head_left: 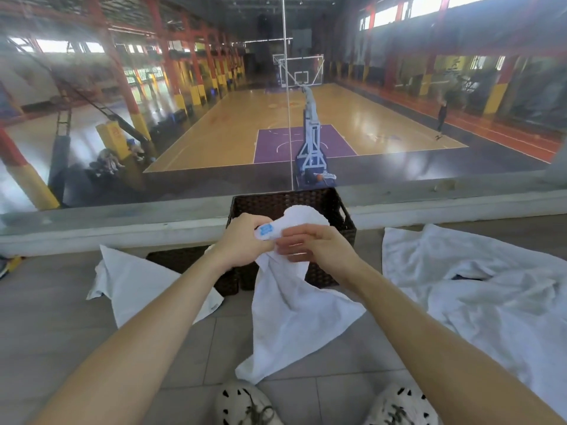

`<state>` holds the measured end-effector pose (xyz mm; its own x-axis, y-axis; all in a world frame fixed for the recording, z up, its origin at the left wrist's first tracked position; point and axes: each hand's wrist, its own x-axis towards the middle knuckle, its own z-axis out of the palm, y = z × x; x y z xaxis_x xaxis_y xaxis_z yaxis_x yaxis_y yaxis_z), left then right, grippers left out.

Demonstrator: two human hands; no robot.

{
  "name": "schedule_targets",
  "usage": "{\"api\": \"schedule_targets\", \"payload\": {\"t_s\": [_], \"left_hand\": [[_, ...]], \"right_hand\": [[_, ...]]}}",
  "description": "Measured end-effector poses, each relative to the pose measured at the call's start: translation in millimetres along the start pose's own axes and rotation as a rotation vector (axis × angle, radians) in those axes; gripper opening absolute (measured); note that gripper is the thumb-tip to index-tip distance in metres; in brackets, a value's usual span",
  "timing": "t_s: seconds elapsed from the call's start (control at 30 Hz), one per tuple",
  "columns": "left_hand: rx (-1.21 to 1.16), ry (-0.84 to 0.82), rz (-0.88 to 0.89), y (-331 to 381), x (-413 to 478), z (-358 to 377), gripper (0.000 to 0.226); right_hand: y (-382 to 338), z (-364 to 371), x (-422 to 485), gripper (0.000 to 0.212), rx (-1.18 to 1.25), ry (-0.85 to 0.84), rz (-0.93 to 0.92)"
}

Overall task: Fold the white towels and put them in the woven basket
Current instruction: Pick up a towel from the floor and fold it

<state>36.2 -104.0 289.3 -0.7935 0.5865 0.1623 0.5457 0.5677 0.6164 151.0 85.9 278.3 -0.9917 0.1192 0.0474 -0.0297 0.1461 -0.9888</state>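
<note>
Both hands, left (242,240) and right (310,243), pinch the towel (294,317) corner, its length hanging below the fingers, basket (346,222) just beyond.

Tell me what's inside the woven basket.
Only dark walls of the woven basket show. The white towel gripped by left hand and right hand covers the interior; contents cannot be seen.

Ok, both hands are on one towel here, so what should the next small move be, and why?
The left hand and right hand pinch the towel bunched together near its blue label, and it hangs unfolded before the woven basket. So probably slide the hands apart along the top edge to open it out.
</note>
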Motion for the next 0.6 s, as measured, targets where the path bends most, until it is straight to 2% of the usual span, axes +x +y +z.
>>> {"api": "schedule_targets", "payload": {"t_s": [0.07, 0.1, 0.17, 0.2, 0.23, 0.27, 0.4, 0.47, 0.53, 0.6], "left_hand": [[-0.006, 0.014, 0.005, -2.8, -0.9, -7.3, 0.024], [-0.021, 0.001, 0.016, -2.8, -0.3, -13.2, 0.024], [-0.032, -0.018, 0.058, 2.1, 4.3, -27.5, 0.023], [-0.03, -0.013, 0.079, 7.6, 7.8, -36.0, 0.024], [-0.033, 0.008, 0.099, 13.5, 12.2, -45.1, 0.025], [-0.035, 0.042, 0.126, 20.4, 16.8, -55.3, 0.025], [-0.01, 0.161, 0.204, 39.6, 31.0, -100.9, 0.023], [0.008, 0.193, 0.24, 45.2, 35.5, -120.5, 0.024], [0.003, 0.239, 0.231, 50.4, 36.6, -137.0, 0.031], [0.025, 0.274, 0.216, 54.5, 35.9, -149.2, 0.035]], "right_hand": [[8.4, -14.2, 10.2, 0.032, -0.318, 0.24, -0.102], [9.2, -22.0, 14.3, 0.056, -0.443, 0.298, -0.104], [4.6, -37.1, 25.1, 0.128, -0.574, 0.212, -0.077], [-0.3, -41.8, 32.0, 0.147, -0.642, 0.138, -0.083], [-9.2, -43.6, 35.9, 0.153, -0.719, 0.083, -0.107], [-16.0, -46.4, 42.0, 0.147, -0.769, 0.069, -0.146], [-58.7, -58.0, 52.2, 0.075, -0.754, 0.14, -0.309], [-77.8, -65.0, 52.8, 0.049, -0.785, 0.149, -0.389], [-96.4, -71.8, 54.4, 0.031, -0.82, 0.103, -0.419], [-114.4, -76.1, 56.0, 0.024, -0.918, 0.017, -0.386]]}}
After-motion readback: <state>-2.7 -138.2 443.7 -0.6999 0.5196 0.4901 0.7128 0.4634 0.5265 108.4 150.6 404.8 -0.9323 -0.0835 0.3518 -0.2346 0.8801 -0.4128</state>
